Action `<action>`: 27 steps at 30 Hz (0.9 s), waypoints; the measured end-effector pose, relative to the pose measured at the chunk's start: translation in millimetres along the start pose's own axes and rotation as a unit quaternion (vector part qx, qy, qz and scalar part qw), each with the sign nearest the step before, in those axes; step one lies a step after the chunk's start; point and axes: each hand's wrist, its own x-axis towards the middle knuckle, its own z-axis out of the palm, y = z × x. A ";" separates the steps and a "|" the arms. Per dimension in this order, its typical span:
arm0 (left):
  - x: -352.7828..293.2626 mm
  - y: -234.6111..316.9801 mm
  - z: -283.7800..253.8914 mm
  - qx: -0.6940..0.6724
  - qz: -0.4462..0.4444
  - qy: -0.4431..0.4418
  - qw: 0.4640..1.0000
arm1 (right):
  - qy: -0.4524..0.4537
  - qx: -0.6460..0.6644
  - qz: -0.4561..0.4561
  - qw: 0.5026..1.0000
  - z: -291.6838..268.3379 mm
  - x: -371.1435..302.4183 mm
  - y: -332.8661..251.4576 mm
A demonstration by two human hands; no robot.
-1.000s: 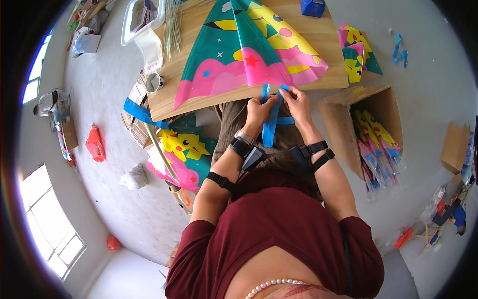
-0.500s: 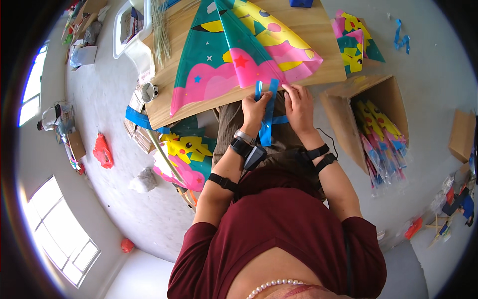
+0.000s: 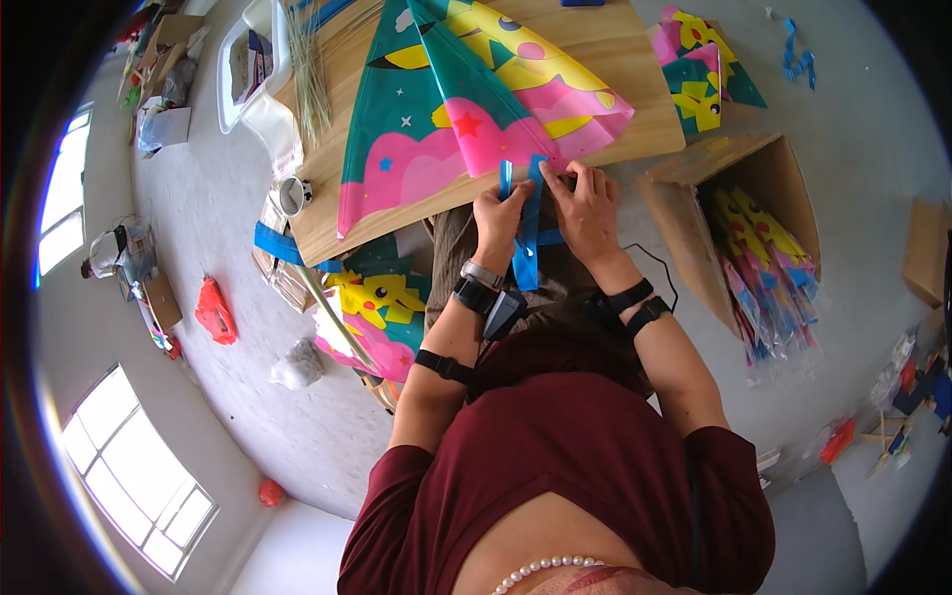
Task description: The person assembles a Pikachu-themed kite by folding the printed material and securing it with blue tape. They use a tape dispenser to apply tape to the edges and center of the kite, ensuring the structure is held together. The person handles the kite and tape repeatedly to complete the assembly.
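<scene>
A printed kite sail (image 3: 412,164) in teal, pink and yellow lies on the wooden table (image 3: 645,109), its lower edge toward me. Just below that edge, my left hand (image 3: 499,223) pinches a strip of blue ribbon (image 3: 529,263) between thumb and fingers. The ribbon is doubled: two ends stand up beside the thumb and the rest hangs over my lap. My right hand (image 3: 587,216) is against the kite's lower edge. Its index finger reaches out to the ribbon's upper end, apart from the other, bent fingers; its thumb is hidden.
On the right stands an open cardboard box (image 3: 684,223) with bagged kites (image 3: 759,258). More printed sheets (image 3: 372,297) lie below the table's left side. A paper cup or tape roll (image 3: 295,195), thin sticks (image 3: 310,79) and a white bin (image 3: 230,94) sit at the left.
My right hand has shifted slightly left, its index finger moving from the kite's edge to the ribbon's top. My left hand keeps its pinch. The whole view has tilted slightly.
</scene>
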 end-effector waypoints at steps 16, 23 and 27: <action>-2.9 1.8 2.9 0.001 0.005 0.013 1.000 | 0.013 -0.002 -0.002 1.000 7.1 -0.4 3.9; -3.8 1.3 1.3 0.006 0.017 0.012 1.000 | 0.006 -0.008 -0.001 1.000 6.9 -0.8 5.4; -2.5 -2.7 -6.2 0.090 0.085 0.050 0.991 | 0.008 -0.007 -0.004 1.000 7.0 -0.6 5.0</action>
